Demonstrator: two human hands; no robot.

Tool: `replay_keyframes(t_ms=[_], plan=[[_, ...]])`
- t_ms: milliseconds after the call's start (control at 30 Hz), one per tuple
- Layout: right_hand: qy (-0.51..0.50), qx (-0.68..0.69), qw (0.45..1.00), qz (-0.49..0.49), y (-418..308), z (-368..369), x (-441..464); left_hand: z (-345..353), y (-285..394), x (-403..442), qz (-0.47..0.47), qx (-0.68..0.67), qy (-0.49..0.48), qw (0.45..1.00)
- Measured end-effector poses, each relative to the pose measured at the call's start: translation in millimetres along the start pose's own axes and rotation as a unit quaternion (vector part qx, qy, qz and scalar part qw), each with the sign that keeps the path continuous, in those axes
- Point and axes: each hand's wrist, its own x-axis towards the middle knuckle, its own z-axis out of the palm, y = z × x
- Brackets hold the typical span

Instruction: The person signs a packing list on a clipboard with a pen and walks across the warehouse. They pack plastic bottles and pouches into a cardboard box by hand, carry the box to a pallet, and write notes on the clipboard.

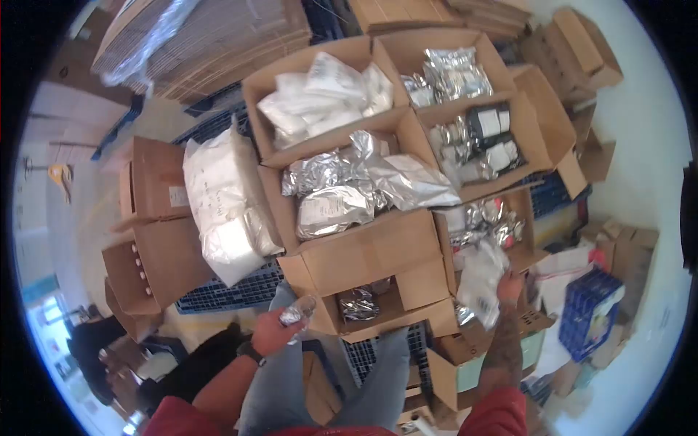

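Observation:
My left hand (275, 333) is closed around a small silvery packet (297, 311) with a clear part, just left of an open box (363, 247) that holds dark silver packets (359, 302). On the right, my right hand (510, 288) touches the edge of a whitish plastic bag (481, 280) at a box with silver packets (494, 218); its fingertips are partly hidden, so its grip is unclear. Ahead, a large silver bag (411, 180) lies across a box of foil bags (334, 209).
Further boxes hold white bags (320, 98) and silver pouches (458, 73). A big white sack (222, 192) stands left, beside cartons (156, 178). A blue crate (590, 314) is at right. Another person's hand (123, 385) shows at lower left. Blue pallets (233, 285) lie beneath.

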Motion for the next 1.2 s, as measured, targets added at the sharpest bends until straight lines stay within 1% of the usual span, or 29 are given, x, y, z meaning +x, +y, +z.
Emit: replay_keyframes(t_ms=[67,133,200,267,300,333,367,400,433,467,500,533,567,633,667,700,733,767,800,833,900,933,967,1033,1067,1100,1133,1167,1200], plan=[[-0.015,-0.029,0.999,-0.025,14,-35,-35,-22,-29,-7,-0.007,-0.02,0.022,1.0],[0.008,-0.017,1.0,-0.011,16,-66,-70,-43,-54,-18,-0.019,-0.037,0.048,0.998],[-0.058,-0.088,0.994,0.037,-21,-120,-114,-67,-72,-37,-0.054,-0.014,0.118,0.991],[0.031,-0.043,0.998,-0.043,19,-109,-130,-82,-92,-56,-0.06,-0.073,0.187,0.978],[-0.002,-0.063,0.996,-0.058,29,-118,-139,-78,-105,-72,-0.075,-0.104,0.209,0.969],[-0.042,-0.09,0.992,-0.078,34,-124,-148,-83,-94,-93,-0.113,-0.101,0.245,0.958],[-0.059,-0.094,0.989,-0.097,30,-134,-163,-90,-83,-115,-0.161,-0.099,0.279,0.942],[-0.077,-0.098,0.985,-0.12,26,-144,-169,-79,-97,-127,-0.158,-0.079,0.33,0.927],[-0.086,-0.068,0.976,-0.188,59,-126,-160,-64,-115,-141,-0.155,-0.051,0.376,0.912],[-0.092,-0.034,0.964,-0.245,94,-105,-147,-54,-117,-163,-0.176,-0.062,0.388,0.902],[-0.09,-0.046,0.966,-0.24,90,-112,-158,-51,-115,-178,-0.184,-0.07,0.403,0.894],[-0.083,-0.055,0.968,-0.229,87,-115,-176,-50,-110,-198,-0.185,-0.066,0.405,0.893],[-0.083,-0.07,0.964,-0.242,89,-109,-182,-47,-119,-211,-0.189,-0.071,0.417,0.886],[-0.079,-0.091,0.955,-0.269,103,-109,-189,-29,-136,-239,-0.206,-0.052,0.402,0.891],[-0.102,-0.147,0.951,-0.254,103,-111,-195,-34,-127,-257,-0.237,-0.076,0.384,0.889],[-0.123,-0.205,0.942,-0.235,101,-115,-197,-29,-129,-267,-0.241,-0.087,0.39,0.884],[-0.115,-0.208,0.94,-0.245,102,-118,-195,-25,-136,-276,-0.239,-0.097,0.368,0.893],[-0.128,-0.187,0.941,-0.252,100,-118,-194,-25,-145,-282,-0.235,-0.104,0.347,0.902],[-0.141,-0.167,0.941,-0.258,97,-121,-192,-21,-152,-284,-0.231,-0.097,0.342,0.906],[-0.134,-0.17,0.939,-0.265,95,-125,-194,-18,-160,-287,-0.231,-0.106,0.346,0.903],[-0.167,-0.292,0.887,-0.315,94,-124,-191,-22,-172,-288,-0.248,-0.099,0.333,0.904],[-0.176,-0.271,0.892,-0.316,98,-113,-176,-35,-169,-294,-0.25,-0.109,0.325,0.906],[-0.171,-0.273,0.891,-0.32,70,-123,-185,-37,-184,-290,-0.25,-0.115,0.327,0.904],[-0.207,-0.364,0.836,-0.355,14,-152,-211,-37,-217,-280,-0.207,-0.121,0.346,0.907],[-0.203,-0.367,0.836,-0.353,-5,-148,-213,-47,-225,-277,-0.198,-0.136,0.349,0.906],[-0.214,-0.368,0.825,-0.372,-24,-149,-213,-61,-233,-277,-0.197,-0.14,0.346,0.907],[-0.227,-0.371,0.811,-0.39,-42,-152,-217,-77,-236,-278,-0.208,-0.139,0.316,0.915],[-0.227,-0.376,0.809,-0.391,-63,-148,-223,-95,-244,-277,-0.221,-0.137,0.289,0.921],[-0.191,-0.336,0.854,-0.348,-84,-145,-230,-106,-254,-276,-0.175,-0.151,0.326,0.917]])
